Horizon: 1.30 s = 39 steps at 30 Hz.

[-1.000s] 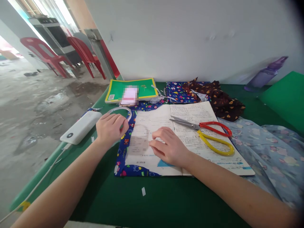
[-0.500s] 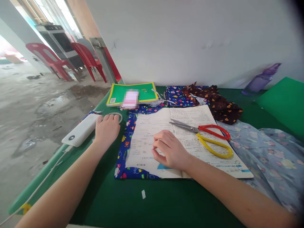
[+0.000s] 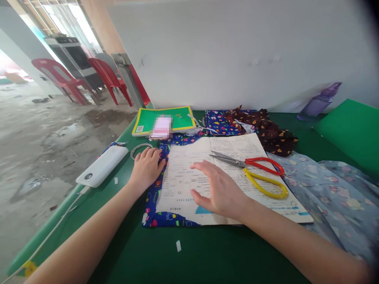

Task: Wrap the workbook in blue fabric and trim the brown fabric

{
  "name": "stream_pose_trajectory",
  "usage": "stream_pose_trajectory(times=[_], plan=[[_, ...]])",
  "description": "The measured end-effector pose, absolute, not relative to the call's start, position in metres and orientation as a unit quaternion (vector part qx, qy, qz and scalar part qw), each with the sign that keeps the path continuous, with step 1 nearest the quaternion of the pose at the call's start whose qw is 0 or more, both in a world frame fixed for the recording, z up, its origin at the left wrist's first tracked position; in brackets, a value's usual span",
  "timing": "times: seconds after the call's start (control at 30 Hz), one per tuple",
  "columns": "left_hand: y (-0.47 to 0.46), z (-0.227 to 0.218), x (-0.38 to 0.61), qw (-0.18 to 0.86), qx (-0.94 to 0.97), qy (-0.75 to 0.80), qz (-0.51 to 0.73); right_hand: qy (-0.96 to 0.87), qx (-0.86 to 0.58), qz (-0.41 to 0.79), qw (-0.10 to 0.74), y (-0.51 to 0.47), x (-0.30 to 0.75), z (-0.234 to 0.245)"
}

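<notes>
Green-topped table [image 3: 207, 252] at lower centre bears an open printed paper book [image 3: 183, 173] over blue cartoon-print cloth [image 3: 154, 189], its left page held flat under the open, empty right hand [image 3: 220, 189], the relaxed, empty left hand [image 3: 146, 167] resting on the cloth's edge, red-and-yellow-handled steel scissors [image 3: 251, 171] weighting the right page.

Single head-worn view, forward and down across the table [image 3: 207, 252] from its near edge, facing the wall [image 3: 237, 59] at the far edge. Close in — left hand [image 3: 146, 167], right hand [image 3: 220, 191] mid-frame; floor [image 3: 44, 138] beyond the left edge.
</notes>
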<state>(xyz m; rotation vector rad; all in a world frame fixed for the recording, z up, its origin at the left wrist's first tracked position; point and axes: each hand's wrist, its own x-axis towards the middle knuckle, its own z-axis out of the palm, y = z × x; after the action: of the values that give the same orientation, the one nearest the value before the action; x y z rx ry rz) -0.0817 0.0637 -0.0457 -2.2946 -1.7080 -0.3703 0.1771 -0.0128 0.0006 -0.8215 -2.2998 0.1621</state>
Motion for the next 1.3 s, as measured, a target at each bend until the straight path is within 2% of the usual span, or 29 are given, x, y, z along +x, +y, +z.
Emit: stream_pose_trajectory(times=[0.17,0.37,0.5,0.63,0.87,1.3], plan=[[0.059,-0.041,-0.077,0.125,-0.799,-0.572,-0.141,-0.935,-0.299,0.112,0.155,-0.026,0.215,0.017],[0.035,-0.025,-0.046,0.072,-0.859,-0.475,-0.177,-0.902,-0.385,0.19,0.053,-0.038,0.27,0.005],[0.0,-0.014,-0.017,-0.01,-0.92,-0.365,-0.145,-0.888,-0.414,0.195,0.04,-0.041,0.281,-0.003],[-0.035,-0.015,0.007,-0.062,-0.944,-0.302,-0.118,-0.901,-0.383,0.197,0.047,-0.041,0.279,-0.004],[-0.053,-0.027,0.024,-0.022,-0.958,-0.264,-0.11,-0.917,-0.345,0.173,0.099,-0.041,0.28,-0.004],[-0.058,-0.034,0.043,0.076,-0.954,-0.23,-0.177,-0.924,-0.339,0.152,0.091,-0.043,0.275,-0.007]])
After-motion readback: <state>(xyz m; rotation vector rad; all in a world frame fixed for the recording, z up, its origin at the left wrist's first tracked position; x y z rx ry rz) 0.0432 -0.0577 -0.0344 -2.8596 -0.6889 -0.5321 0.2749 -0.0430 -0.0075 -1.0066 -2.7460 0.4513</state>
